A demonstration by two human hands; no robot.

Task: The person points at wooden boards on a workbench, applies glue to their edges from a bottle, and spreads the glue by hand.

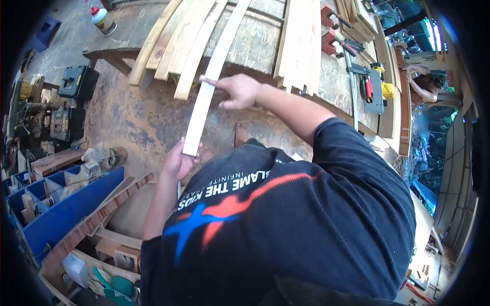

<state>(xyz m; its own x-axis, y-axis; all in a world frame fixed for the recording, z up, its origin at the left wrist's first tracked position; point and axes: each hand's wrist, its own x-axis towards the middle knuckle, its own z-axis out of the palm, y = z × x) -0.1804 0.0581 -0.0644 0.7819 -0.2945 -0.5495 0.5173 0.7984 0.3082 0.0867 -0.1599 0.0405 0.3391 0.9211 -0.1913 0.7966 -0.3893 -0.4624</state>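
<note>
A long, pale wooden strip (200, 115) slants from the bench down toward my body, its near end beyond the bench edge. My left hand (178, 160) grips that near end, with the thumb along one side and the fingers partly hidden beneath. My right hand (241, 92) is higher up the strip, its index finger stretched across the top face and its thumb apart. The remaining right fingers look loosely bent. Beside the strip, several other wooden boards (173, 48) lie on the workbench (255, 43) with their ends overhanging.
A glue bottle (104, 22) stands at the bench's left. Red clamps (331, 42) and a red-handled tool (368, 87) lie to the right. Black toolboxes (76, 81) and a blue divided box (66, 204) are at left. Another person (424, 84) is at far right.
</note>
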